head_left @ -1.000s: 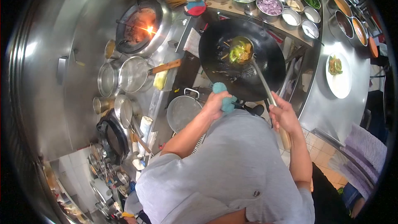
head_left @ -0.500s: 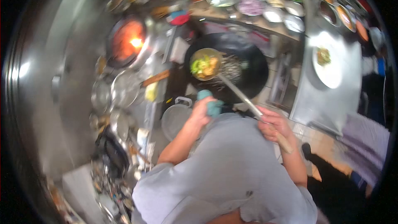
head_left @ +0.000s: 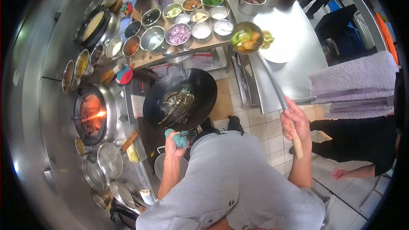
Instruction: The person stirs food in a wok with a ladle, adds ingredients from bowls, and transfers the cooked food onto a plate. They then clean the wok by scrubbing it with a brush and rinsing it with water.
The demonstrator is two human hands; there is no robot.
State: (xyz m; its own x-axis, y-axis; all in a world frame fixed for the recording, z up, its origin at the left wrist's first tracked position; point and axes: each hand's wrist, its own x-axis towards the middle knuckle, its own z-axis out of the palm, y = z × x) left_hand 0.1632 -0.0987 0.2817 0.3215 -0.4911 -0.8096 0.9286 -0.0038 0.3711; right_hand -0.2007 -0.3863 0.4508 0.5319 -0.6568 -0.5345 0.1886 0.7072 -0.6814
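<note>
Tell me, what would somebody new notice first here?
Probably the burner glowing orange at the picture's left. Next, the ladle of food in the right hand, near the white plate. Then the big black wok, left of centre, beside the teal cloth in the left hand.

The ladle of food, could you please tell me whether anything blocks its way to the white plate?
Nothing visible does: the ladle, held in the right hand, appears at the white plate's edge.
</note>
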